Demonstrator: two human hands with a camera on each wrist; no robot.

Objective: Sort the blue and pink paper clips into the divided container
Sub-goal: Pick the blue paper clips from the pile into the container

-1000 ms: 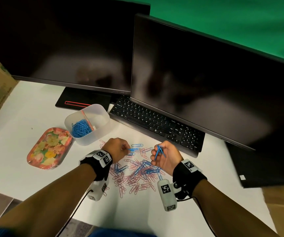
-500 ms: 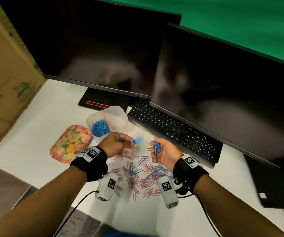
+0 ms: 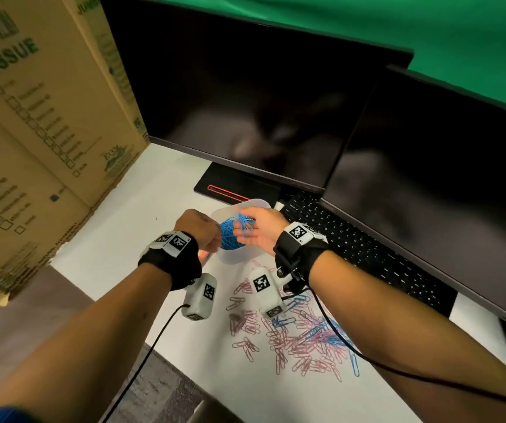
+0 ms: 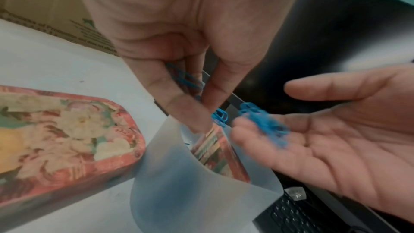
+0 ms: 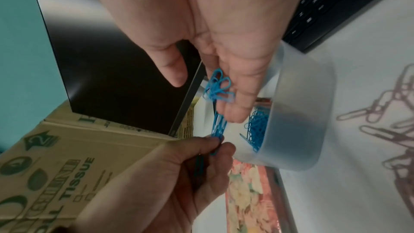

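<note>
Both hands over the translucent divided container [image 3: 233,260]. Left hand [image 3: 199,228] curled, thumb and fingers pinching a few blue clips [image 4: 184,79]; some stick out past the fingertips [image 5: 218,128], just above the container's rim. Right hand [image 3: 262,232] palm-up with fingers straight and relaxed, a loose bunch of blue paper clips [image 3: 244,225] lying on its fingers, nothing curled round them. The two hands' fingertips nearly meet; wrist views are blurred, so whether the two bunches touch is hard to say.

Right below the fingertips, the container's nearer compartment holds a heap of blue clips [image 3: 228,239]. A floral divider [image 4: 218,153] splits it; the compartment beyond the right hand is mostly hidden.

Behind the right wrist, toward the person: mixed pile of pink paper clips [image 3: 291,340] and a few blue ones on the white table [image 3: 142,239], well apart from the container. Floral tray [image 4: 56,137] just beside the container, under the left hand's side. Keyboard [image 3: 367,254] beyond the right wrist, two dark monitors [image 3: 245,102] past both hands, cardboard box [image 3: 32,132] off the left hand's side.
</note>
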